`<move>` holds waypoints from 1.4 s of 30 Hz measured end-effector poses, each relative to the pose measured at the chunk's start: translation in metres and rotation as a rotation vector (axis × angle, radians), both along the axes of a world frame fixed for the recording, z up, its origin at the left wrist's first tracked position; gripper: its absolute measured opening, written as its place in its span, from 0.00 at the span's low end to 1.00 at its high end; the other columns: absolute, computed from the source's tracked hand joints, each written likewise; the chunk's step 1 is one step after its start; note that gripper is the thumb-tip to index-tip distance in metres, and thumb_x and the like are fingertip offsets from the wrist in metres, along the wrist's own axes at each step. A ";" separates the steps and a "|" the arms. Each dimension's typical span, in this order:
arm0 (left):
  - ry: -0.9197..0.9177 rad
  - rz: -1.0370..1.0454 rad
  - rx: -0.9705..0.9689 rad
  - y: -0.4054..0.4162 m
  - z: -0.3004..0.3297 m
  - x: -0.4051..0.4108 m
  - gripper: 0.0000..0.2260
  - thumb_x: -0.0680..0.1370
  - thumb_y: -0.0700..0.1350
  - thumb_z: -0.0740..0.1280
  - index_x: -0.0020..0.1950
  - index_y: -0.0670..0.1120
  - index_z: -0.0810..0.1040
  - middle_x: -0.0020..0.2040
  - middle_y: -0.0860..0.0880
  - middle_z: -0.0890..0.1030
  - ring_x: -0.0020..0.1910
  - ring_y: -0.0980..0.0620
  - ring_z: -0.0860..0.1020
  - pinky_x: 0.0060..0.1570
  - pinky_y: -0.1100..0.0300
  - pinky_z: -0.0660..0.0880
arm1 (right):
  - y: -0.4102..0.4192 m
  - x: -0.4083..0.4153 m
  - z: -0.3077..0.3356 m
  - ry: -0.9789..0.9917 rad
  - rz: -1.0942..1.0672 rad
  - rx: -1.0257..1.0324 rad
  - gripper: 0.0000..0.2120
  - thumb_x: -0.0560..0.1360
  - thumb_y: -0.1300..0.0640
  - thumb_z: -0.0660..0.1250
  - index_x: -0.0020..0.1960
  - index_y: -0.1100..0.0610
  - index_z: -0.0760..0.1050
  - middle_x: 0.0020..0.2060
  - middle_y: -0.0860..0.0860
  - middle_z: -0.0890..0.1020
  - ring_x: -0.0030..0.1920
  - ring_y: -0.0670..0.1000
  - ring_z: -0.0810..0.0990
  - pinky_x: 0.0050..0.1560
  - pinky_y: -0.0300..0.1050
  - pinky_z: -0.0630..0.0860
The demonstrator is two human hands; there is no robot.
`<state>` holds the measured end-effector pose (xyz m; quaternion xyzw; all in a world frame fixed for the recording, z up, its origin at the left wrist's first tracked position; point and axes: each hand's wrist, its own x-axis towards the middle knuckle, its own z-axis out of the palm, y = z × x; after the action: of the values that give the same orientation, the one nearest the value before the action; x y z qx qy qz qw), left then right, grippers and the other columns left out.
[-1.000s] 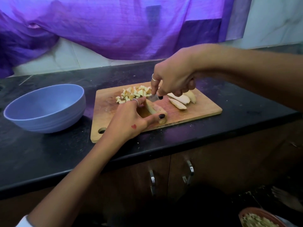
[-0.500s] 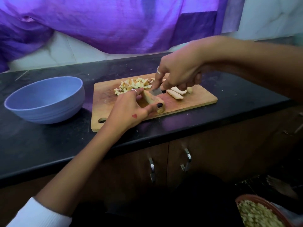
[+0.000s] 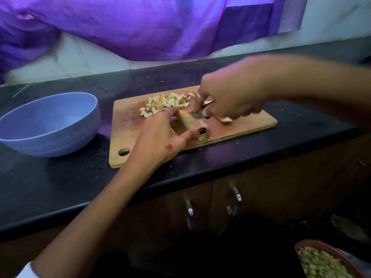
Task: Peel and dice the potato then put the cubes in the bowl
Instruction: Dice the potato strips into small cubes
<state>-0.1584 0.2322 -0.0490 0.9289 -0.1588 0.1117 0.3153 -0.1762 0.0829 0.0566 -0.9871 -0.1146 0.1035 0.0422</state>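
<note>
I see my left hand [image 3: 160,135] pinching the potato wedge [image 3: 192,123] mid-frame on the cutting board [image 3: 247,127], right hand [image 3: 228,99] closed round the knife [image 3: 195,115]; blurred stroke could nick the thumb.

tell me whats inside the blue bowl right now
Nothing shows in the blue bowl: its visible inside is bare. The near rim hides part of the bottom. The diced potato sits on the cutting board.

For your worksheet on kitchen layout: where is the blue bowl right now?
In the head view the blue bowl sits on the black counter at the left, just left of the wooden cutting board, apart from both hands.
</note>
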 end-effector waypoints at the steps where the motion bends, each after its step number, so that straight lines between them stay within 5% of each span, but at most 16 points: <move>1: -0.004 0.008 0.000 0.001 0.000 0.000 0.38 0.68 0.62 0.71 0.73 0.46 0.67 0.65 0.49 0.77 0.63 0.55 0.74 0.61 0.59 0.71 | 0.001 -0.003 -0.005 -0.037 0.028 -0.046 0.13 0.80 0.53 0.59 0.62 0.49 0.75 0.22 0.50 0.75 0.15 0.48 0.69 0.17 0.31 0.65; 14: -0.032 0.009 0.035 -0.002 -0.001 0.000 0.38 0.69 0.64 0.70 0.73 0.46 0.67 0.64 0.50 0.77 0.63 0.53 0.73 0.53 0.65 0.65 | -0.008 -0.014 0.014 0.046 -0.008 -0.093 0.13 0.81 0.54 0.58 0.64 0.44 0.73 0.26 0.52 0.74 0.15 0.47 0.66 0.18 0.32 0.65; 18: -0.020 0.009 0.017 -0.002 0.000 -0.001 0.36 0.70 0.59 0.72 0.73 0.46 0.66 0.64 0.49 0.77 0.64 0.52 0.73 0.55 0.64 0.66 | 0.007 -0.013 -0.035 -0.186 0.097 -0.176 0.04 0.78 0.55 0.61 0.45 0.53 0.72 0.38 0.51 0.75 0.35 0.52 0.74 0.28 0.41 0.65; 20: -0.015 0.002 0.021 -0.002 0.001 -0.002 0.33 0.71 0.58 0.72 0.71 0.46 0.68 0.63 0.49 0.78 0.63 0.52 0.74 0.51 0.66 0.64 | 0.006 -0.012 -0.046 -0.220 0.056 -0.141 0.03 0.77 0.57 0.61 0.44 0.55 0.72 0.42 0.54 0.75 0.41 0.54 0.72 0.33 0.43 0.67; 24: 0.000 -0.030 0.015 -0.006 0.002 -0.005 0.34 0.70 0.62 0.70 0.70 0.46 0.70 0.63 0.49 0.78 0.62 0.53 0.74 0.51 0.66 0.65 | -0.009 -0.022 -0.016 -0.086 0.030 -0.177 0.13 0.80 0.54 0.58 0.62 0.49 0.75 0.40 0.53 0.79 0.34 0.51 0.76 0.35 0.40 0.74; 27: 0.006 -0.038 0.029 -0.005 0.002 -0.004 0.37 0.69 0.64 0.69 0.72 0.46 0.67 0.64 0.49 0.77 0.63 0.52 0.73 0.52 0.64 0.64 | -0.018 -0.032 0.009 0.058 -0.006 -0.143 0.15 0.81 0.50 0.57 0.66 0.38 0.71 0.30 0.50 0.78 0.20 0.48 0.71 0.23 0.33 0.69; 29: 0.005 -0.037 0.030 -0.005 0.001 -0.002 0.37 0.69 0.64 0.68 0.73 0.46 0.67 0.64 0.49 0.77 0.63 0.52 0.73 0.52 0.64 0.64 | -0.017 -0.029 0.004 0.022 -0.020 -0.165 0.15 0.81 0.50 0.57 0.65 0.40 0.71 0.29 0.50 0.77 0.20 0.49 0.71 0.22 0.33 0.66; 33: 0.001 -0.022 0.047 -0.005 0.001 -0.003 0.34 0.72 0.59 0.70 0.73 0.46 0.66 0.64 0.48 0.77 0.62 0.50 0.73 0.53 0.62 0.66 | -0.002 -0.013 -0.042 -0.180 0.102 -0.196 0.13 0.79 0.56 0.58 0.61 0.55 0.74 0.51 0.55 0.79 0.39 0.52 0.71 0.41 0.43 0.69; 36: -0.003 -0.024 0.062 -0.005 0.000 -0.002 0.32 0.72 0.59 0.70 0.71 0.45 0.68 0.64 0.47 0.77 0.61 0.48 0.74 0.55 0.58 0.69 | -0.003 -0.023 -0.036 -0.145 0.051 -0.149 0.15 0.82 0.55 0.55 0.66 0.55 0.72 0.59 0.57 0.76 0.45 0.53 0.73 0.39 0.42 0.63; 39: 0.001 -0.016 0.075 -0.006 -0.002 0.000 0.36 0.71 0.63 0.68 0.73 0.46 0.65 0.65 0.47 0.76 0.62 0.49 0.73 0.56 0.58 0.68 | -0.018 -0.037 -0.020 -0.070 0.016 -0.124 0.16 0.82 0.52 0.54 0.66 0.53 0.72 0.42 0.52 0.77 0.22 0.47 0.74 0.32 0.44 0.73; 42: 0.002 -0.008 0.060 -0.006 -0.005 0.000 0.36 0.71 0.64 0.68 0.73 0.46 0.65 0.65 0.48 0.76 0.62 0.50 0.74 0.55 0.59 0.68 | -0.022 -0.042 -0.014 0.012 -0.039 -0.180 0.17 0.82 0.50 0.53 0.65 0.56 0.72 0.32 0.52 0.76 0.18 0.48 0.72 0.24 0.39 0.73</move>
<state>-0.1587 0.2263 -0.0540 0.9374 -0.1657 0.1048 0.2877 -0.2178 0.0607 0.0429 -0.9883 -0.0852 0.1185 -0.0439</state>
